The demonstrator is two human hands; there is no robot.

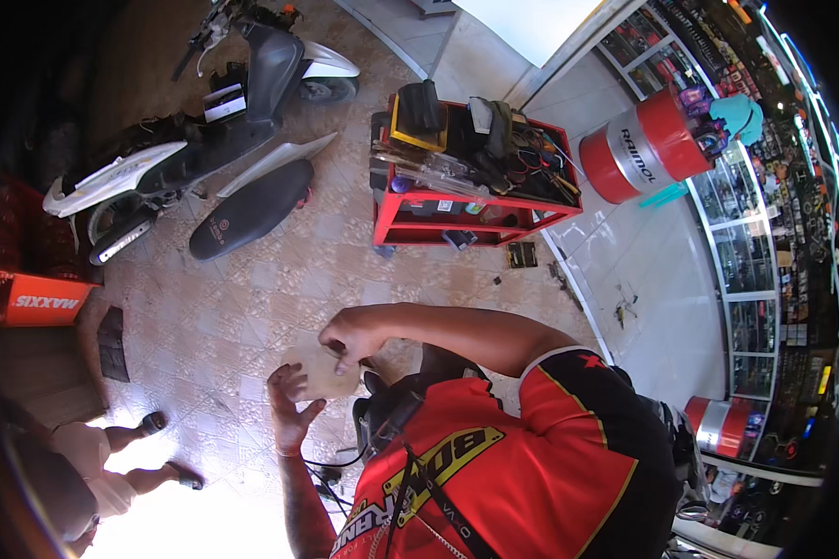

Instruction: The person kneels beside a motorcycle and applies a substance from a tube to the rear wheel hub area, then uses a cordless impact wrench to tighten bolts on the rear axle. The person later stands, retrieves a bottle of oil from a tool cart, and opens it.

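Note:
A thin, pale, translucent sheet (324, 374) is held up in front of my body, over the tiled floor. My right hand (352, 337) reaches across from the right and pinches its upper right edge between thumb and fingers. At the sheet's lower left side, my left hand (292, 412) grips it with curved fingers at the left edge and the thumb by the lower edge. What exactly the sheet is, I cannot tell. Dark cables (331, 484) hang just beyond my left forearm.
A red tool cart (475, 210) loaded with tools stands ahead. A partly stripped scooter (275, 70) is at the far left, its black seat (252, 212) on the floor. A red drum (639, 149) and glass cabinets (741, 252) line the right. Another person's legs (144, 480) show at lower left.

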